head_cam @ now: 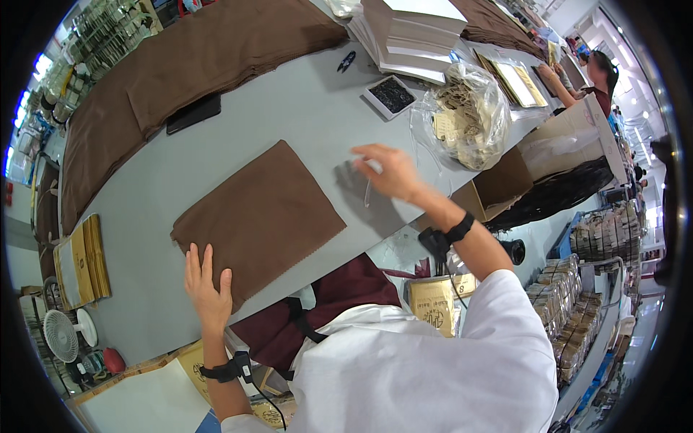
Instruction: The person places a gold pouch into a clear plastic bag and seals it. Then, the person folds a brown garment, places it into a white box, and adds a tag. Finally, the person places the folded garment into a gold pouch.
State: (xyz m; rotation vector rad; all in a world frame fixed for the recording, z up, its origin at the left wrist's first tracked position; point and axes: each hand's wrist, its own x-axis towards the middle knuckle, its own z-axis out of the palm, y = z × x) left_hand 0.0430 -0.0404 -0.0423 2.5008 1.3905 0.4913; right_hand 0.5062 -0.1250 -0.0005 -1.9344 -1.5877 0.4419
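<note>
A folded piece of brown cloth (265,222) lies flat on the grey table (146,260) before me. It has a zigzag-cut edge on the side facing me. My left hand (208,292) rests flat on its near left corner, fingers spread and nothing gripped. Off to the right of the cloth, my right hand (391,172) hovers over the table, somewhat blurred, with thumb and fingers apart. A thin clear strip (368,195) shows just below it; whether the hand touches it is unclear. No held object is visible in the right hand.
Brown cloth (216,48) is piled along the far side, above a dark flat object (194,113). Thread snips (346,61), a white box of small black pieces (390,97) and a plastic bag of beige tags (465,119) lie rightward. Golden packets (86,262) stand left. A person (598,81) works beyond.
</note>
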